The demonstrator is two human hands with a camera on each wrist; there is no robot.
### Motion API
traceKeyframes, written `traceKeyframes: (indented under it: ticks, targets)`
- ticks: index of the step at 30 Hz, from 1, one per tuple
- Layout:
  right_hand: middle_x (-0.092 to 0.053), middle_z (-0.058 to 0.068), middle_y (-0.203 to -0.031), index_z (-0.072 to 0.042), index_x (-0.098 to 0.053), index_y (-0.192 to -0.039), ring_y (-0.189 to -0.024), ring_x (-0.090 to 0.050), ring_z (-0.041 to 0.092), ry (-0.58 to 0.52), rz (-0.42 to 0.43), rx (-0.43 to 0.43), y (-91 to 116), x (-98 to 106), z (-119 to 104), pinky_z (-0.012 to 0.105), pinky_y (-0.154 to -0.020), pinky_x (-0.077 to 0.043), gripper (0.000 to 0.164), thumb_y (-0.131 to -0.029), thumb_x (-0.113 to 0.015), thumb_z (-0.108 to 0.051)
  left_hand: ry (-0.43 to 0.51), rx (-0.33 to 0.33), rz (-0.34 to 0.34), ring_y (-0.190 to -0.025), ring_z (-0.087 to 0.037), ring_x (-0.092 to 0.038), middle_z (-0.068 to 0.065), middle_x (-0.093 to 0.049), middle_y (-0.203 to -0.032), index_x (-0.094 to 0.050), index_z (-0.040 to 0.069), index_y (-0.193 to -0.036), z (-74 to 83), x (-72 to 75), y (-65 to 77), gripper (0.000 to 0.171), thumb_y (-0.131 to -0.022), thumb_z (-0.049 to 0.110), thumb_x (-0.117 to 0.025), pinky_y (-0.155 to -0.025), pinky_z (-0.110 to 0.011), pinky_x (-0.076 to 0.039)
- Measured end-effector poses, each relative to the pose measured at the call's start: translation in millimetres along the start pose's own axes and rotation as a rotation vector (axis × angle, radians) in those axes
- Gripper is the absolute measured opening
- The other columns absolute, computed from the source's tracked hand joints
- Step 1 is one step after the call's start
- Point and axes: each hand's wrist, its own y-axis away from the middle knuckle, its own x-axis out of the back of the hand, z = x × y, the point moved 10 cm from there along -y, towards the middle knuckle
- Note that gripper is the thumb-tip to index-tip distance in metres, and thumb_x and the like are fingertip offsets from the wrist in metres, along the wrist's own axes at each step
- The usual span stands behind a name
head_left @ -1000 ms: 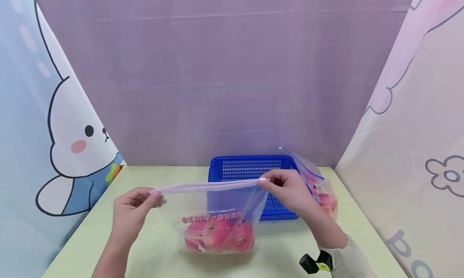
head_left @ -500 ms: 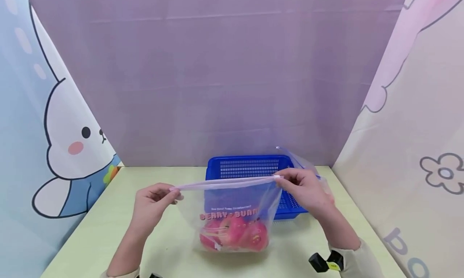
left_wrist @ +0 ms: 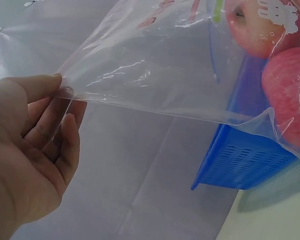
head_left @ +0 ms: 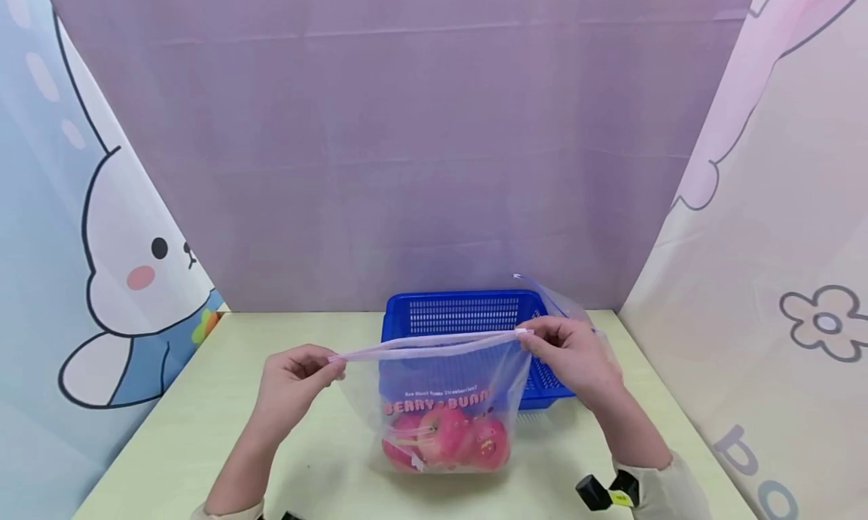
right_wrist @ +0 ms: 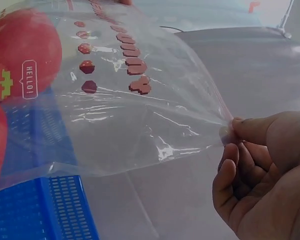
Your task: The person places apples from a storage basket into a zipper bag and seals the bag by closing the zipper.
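Between my hands hangs a clear slider zip bag [head_left: 441, 377] with a pink top band and red lettering. Several red apples [head_left: 444, 437] fill its bottom, close to the tabletop; whether the bag touches the table I cannot tell. My left hand [head_left: 291, 388] pinches the top left corner between thumb and fingers, also plain in the left wrist view. At the opposite corner, by the small white slider [head_left: 522, 331], my right hand [head_left: 573, 358] pinches the band. The band is stretched nearly level, and I cannot tell whether the zip is fully sealed.
A blue perforated basket [head_left: 464, 309] stands behind the bag at the table's back. Mostly hidden by my right hand, a second zip bag [head_left: 559, 301] with a blue band is to its right. Printed cloth hangs on both sides of the pale table [head_left: 325, 445].
Both hands have carried the bag of apples a little to the right, mostly in the first half second. Their pinch on its corners stays the same. The second bag is now more covered.
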Motion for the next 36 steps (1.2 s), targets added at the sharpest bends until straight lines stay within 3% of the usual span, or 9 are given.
traceKeyframes:
  ticks: [7, 14, 19, 22, 25, 29, 33, 36]
  targets:
    - [-0.061, 0.007, -0.077, -0.017, -0.064, -0.086, -0.073, -0.056, 0.028, -0.006, 0.041, -0.053, 0, 4, 16, 0.032, -0.057, -0.047, 0.03, -0.072, -0.068, -0.043, -0.062, 0.02, -0.003, -0.054, -0.017, -0.05, -0.016, -0.062, -0.07, -0.064, 0.001, -0.084, -0.9, -4.8, 1.0, 0.01, -0.08, 0.01, -0.065, -0.042, -0.025, -0.039]
    - [-0.062, 0.005, -0.083, -0.018, -0.065, -0.092, -0.073, -0.057, 0.027, -0.028, 0.059, -0.064, 2, 6, 18, 0.034, -0.06, -0.05, 0.03, -0.076, -0.063, -0.044, -0.159, 0.02, 0.014, -0.064, -0.02, -0.055, -0.006, -0.063, -0.08, -0.062, 0.009, -0.096, -2.6, -5.7, 0.2, 0.017, -0.081, 0.015, -0.064, -0.053, -0.025, -0.046]
    - [-0.059, 0.008, -0.083, -0.018, -0.065, -0.092, -0.076, -0.055, 0.033, -0.046, 0.103, -0.07, 2, 6, 15, 0.036, -0.062, -0.05, 0.031, -0.076, -0.064, -0.044, -0.336, -0.066, 0.069, -0.084, -0.01, -0.055, 0.007, -0.061, -0.095, -0.061, 0.022, -0.099, 2.3, -4.9, 0.1, 0.023, -0.078, 0.025, -0.068, -0.07, -0.025, -0.044]
    - [-0.059, 0.009, -0.083, -0.017, -0.065, -0.09, -0.078, -0.055, 0.035, -0.072, 0.127, -0.081, 1, 6, 15, 0.033, -0.061, -0.05, 0.03, -0.075, -0.065, -0.043, -0.47, -0.169, 0.087, -0.093, -0.006, -0.051, 0.012, -0.058, -0.099, -0.061, 0.025, -0.099, 20.5, -12.9, 2.0, 0.027, -0.075, 0.024, -0.071, -0.078, -0.028, -0.04]
    - [-0.058, 0.008, -0.084, -0.017, -0.065, -0.09, -0.078, -0.054, 0.035, -0.074, 0.145, -0.086, 1, 7, 15, 0.032, -0.061, -0.05, 0.031, -0.075, -0.065, -0.043, -0.579, -0.31, 0.063, -0.096, -0.008, -0.049, 0.014, -0.057, -0.098, -0.063, 0.023, -0.096, 47.8, -33.1, 4.1, 0.025, -0.073, 0.022, -0.072, -0.084, -0.032, -0.037]
    - [-0.058, 0.008, -0.083, -0.017, -0.065, -0.09, -0.074, -0.053, 0.03, -0.067, 0.158, -0.079, 1, 9, 14, 0.035, -0.061, -0.05, 0.03, -0.075, -0.066, -0.043, -0.674, -0.473, -0.054, -0.094, -0.01, -0.05, 0.012, -0.059, -0.094, -0.066, 0.019, -0.09, 82.5, -74.4, 8.0, 0.016, -0.074, 0.024, -0.069, -0.081, -0.035, -0.037]
    - [-0.058, 0.008, -0.081, -0.016, -0.065, -0.088, -0.07, -0.052, 0.025, -0.063, 0.17, -0.067, 2, 10, 12, 0.034, -0.06, -0.049, 0.029, -0.074, -0.067, -0.041, -0.73, -0.536, -0.176, -0.093, -0.011, -0.051, 0.01, -0.06, -0.092, -0.066, 0.018, -0.088, 104.3, -117.3, 8.8, 0.014, -0.077, 0.027, -0.066, -0.08, -0.034, -0.04]
    - [-0.058, 0.008, -0.081, -0.015, -0.065, -0.087, -0.07, -0.052, 0.024, -0.058, 0.175, -0.061, 2, 11, 11, 0.033, -0.06, -0.049, 0.029, -0.074, -0.067, -0.04, -0.795, -0.543, -0.211, -0.092, -0.012, -0.05, 0.009, -0.06, -0.092, -0.066, 0.019, -0.088, 109.5, -145.3, 2.5, 0.015, -0.078, 0.03, -0.064, -0.078, -0.033, -0.04]
